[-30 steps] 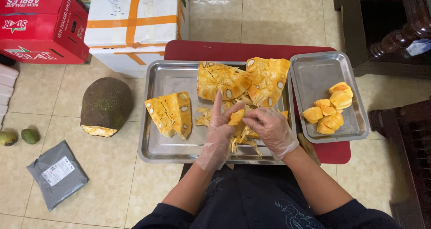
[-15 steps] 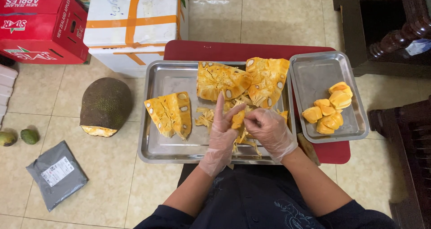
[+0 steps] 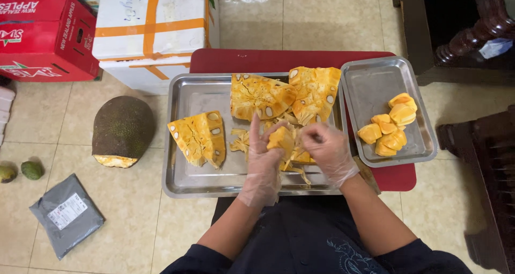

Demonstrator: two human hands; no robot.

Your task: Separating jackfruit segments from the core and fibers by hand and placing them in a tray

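Observation:
Both my hands wear clear plastic gloves and meet over the large steel tray (image 3: 185,185). My left hand (image 3: 263,158) holds a yellow jackfruit piece (image 3: 281,139), its index finger pointing up. My right hand (image 3: 328,151) grips the same piece from the right, fingers curled. Stringy yellow fibres (image 3: 240,142) lie under the hands. A cut jackfruit wedge (image 3: 199,138) lies to the left in the tray; two bigger wedges (image 3: 261,95) (image 3: 315,91) sit at its far side. The small steel tray (image 3: 375,86) on the right holds several peeled yellow bulbs (image 3: 390,129).
Both trays rest on a low red table (image 3: 257,60). On the tiled floor to the left lie half a green jackfruit (image 3: 123,128), two small green fruits (image 3: 32,170), and a grey plastic packet (image 3: 65,214). A white taped box (image 3: 153,27) and red carton (image 3: 40,35) stand behind. Dark wooden furniture (image 3: 461,32) is at right.
My hands have shifted slightly over the tray, working the same jackfruit piece. The trays and fruit have stayed put.

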